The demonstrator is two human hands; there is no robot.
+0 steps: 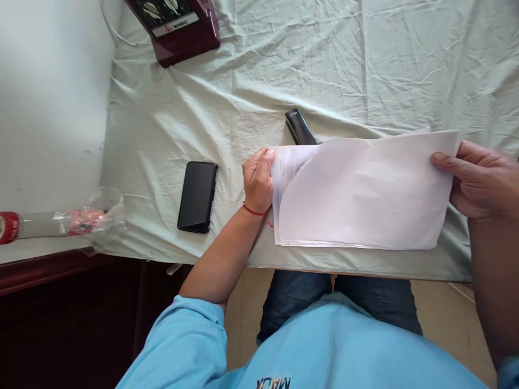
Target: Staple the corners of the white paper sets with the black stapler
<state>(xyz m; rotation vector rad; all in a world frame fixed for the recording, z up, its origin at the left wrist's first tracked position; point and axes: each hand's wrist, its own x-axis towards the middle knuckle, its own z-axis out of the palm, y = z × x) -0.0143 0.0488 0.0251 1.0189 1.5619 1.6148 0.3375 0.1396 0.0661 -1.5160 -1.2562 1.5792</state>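
Papers stretch between the left hand and right hand, each pinching an end, just inside the front edge of the cloth, which spreads beyond (a black object peeks out).

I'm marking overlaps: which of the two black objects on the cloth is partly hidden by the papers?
The narrow black object, its near end hidden by the papers; the wider, flat phone, left of the left hand, shows whole.

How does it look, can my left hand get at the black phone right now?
Likely yes: only tablecloth shows between your left hand and the black phone, though that hand would need to release the papers.
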